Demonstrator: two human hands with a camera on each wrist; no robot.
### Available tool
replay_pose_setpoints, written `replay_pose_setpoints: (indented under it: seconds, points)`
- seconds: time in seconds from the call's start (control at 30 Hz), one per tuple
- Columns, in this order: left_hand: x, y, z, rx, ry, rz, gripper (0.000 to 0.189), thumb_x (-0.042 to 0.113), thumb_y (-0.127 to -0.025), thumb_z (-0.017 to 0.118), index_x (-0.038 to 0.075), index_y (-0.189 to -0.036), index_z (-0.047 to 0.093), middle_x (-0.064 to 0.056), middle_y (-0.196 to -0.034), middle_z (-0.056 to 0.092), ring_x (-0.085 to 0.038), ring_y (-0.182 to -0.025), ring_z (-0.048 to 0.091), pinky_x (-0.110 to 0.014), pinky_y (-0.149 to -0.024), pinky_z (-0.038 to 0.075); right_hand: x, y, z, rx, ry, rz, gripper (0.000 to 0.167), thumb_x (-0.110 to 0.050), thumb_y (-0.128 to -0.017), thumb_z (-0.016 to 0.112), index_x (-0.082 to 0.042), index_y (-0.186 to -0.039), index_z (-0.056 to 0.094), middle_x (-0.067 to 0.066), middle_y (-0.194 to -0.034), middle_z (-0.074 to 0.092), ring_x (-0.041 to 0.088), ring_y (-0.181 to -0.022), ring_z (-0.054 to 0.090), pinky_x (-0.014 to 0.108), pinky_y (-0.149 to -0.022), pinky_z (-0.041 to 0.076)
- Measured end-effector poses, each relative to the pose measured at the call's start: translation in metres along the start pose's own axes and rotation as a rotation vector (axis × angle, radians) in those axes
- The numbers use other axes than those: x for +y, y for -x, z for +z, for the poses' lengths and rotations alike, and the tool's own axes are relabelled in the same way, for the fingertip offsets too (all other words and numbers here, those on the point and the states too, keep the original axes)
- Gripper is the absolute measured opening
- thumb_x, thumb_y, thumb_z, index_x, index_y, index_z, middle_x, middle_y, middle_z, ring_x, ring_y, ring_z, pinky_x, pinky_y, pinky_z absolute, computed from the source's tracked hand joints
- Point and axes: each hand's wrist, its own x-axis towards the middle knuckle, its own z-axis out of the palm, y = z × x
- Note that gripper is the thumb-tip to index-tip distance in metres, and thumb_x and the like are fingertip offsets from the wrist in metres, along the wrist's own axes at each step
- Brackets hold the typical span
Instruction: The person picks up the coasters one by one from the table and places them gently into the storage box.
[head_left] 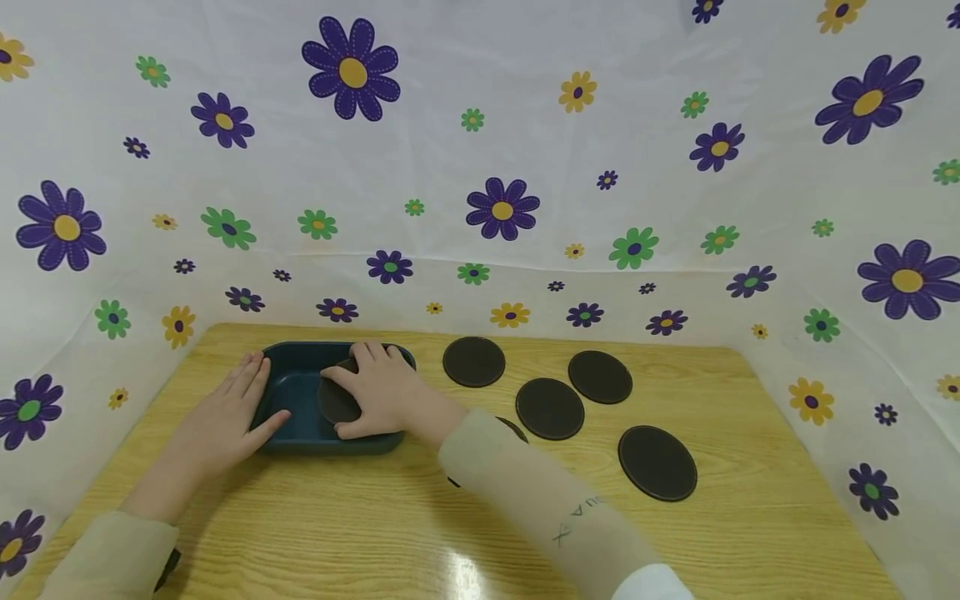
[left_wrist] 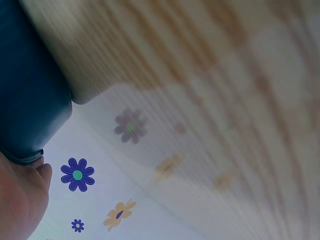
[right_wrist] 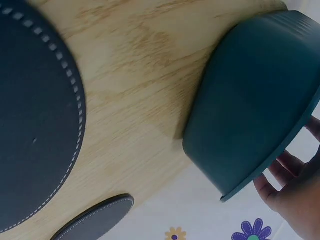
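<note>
Showing inside the dark teal plastic tub [head_left: 330, 447], a black round coaster [head_left: 336, 404] is gripped by the right hand [head_left: 384, 390], thumb and forefinger spread about its edge; the tub's left rim is touched by the left hand [head_left: 225, 419], its fingers pressed together and the thumb held apart; on the wood-grain tabletop [head_left: 337, 533], four stitched coasters [head_left: 550, 408] are seen whole, and a fifth coaster [head_left: 513, 427] is mostly hidden by the right forearm [head_left: 540, 492].
</note>
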Motion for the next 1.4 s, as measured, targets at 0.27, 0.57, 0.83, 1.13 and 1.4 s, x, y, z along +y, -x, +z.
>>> replay_pose_setpoints:
  seconds: [0.27, 0.57, 0.83, 1.13, 1.4]
  points:
    - [0.000, 0.000, 0.000, -0.013, 0.003, -0.004, 0.094, 0.053, -0.107, 0.055, -0.012, -0.165, 0.018, -0.034, -0.173, 0.018, -0.049, -0.163, 0.014, -0.064, -0.131, 0.020, -0.002, -0.006, 0.007, -0.022, 0.014, 0.020, 0.079, -0.073, -0.095, 0.057, -0.038, -0.163, 0.039, 0.009, -0.158, 0.045, 0.025, -0.144, 0.043, 0.044, -0.116, 0.046]
    - [0.001, 0.000, 0.000, 0.005, -0.005, -0.007, 0.093, 0.051, -0.106, 0.058, -0.011, -0.164, 0.020, -0.034, -0.172, 0.020, -0.049, -0.163, 0.016, -0.062, -0.133, 0.019, 0.003, -0.002, 0.011, -0.025, 0.017, 0.039, 0.077, -0.073, -0.097, 0.057, -0.038, -0.163, 0.039, 0.006, -0.162, 0.043, 0.024, -0.148, 0.042, 0.044, -0.118, 0.045]
    - [0.001, -0.001, 0.001, 0.002, -0.016, -0.012, 0.094, 0.052, -0.106, 0.057, -0.010, -0.165, 0.020, -0.033, -0.173, 0.020, -0.049, -0.163, 0.018, -0.063, -0.131, 0.022, 0.015, 0.004, 0.007, -0.032, -0.003, 0.040, 0.077, -0.071, -0.098, 0.057, -0.036, -0.164, 0.038, 0.008, -0.165, 0.039, 0.026, -0.152, 0.040, 0.045, -0.123, 0.041]
    - [0.000, 0.000, 0.001, -0.014, -0.007, -0.017, 0.094, 0.052, -0.107, 0.056, -0.010, -0.165, 0.018, -0.033, -0.174, 0.017, -0.048, -0.163, 0.015, -0.061, -0.133, 0.019, 0.037, 0.018, -0.003, -0.006, -0.057, 0.062, 0.076, -0.067, -0.099, 0.059, -0.031, -0.164, 0.040, 0.010, -0.165, 0.040, 0.027, -0.151, 0.040, 0.047, -0.125, 0.041]
    - [0.000, 0.000, 0.002, 0.001, -0.007, -0.009, 0.093, 0.051, -0.107, 0.057, -0.010, -0.165, 0.019, -0.033, -0.173, 0.018, -0.048, -0.163, 0.016, -0.057, -0.135, 0.013, 0.059, 0.032, -0.008, 0.016, -0.073, 0.125, 0.072, -0.066, -0.102, 0.055, -0.032, -0.163, 0.041, 0.008, -0.161, 0.043, 0.026, -0.147, 0.044, 0.050, -0.121, 0.043]
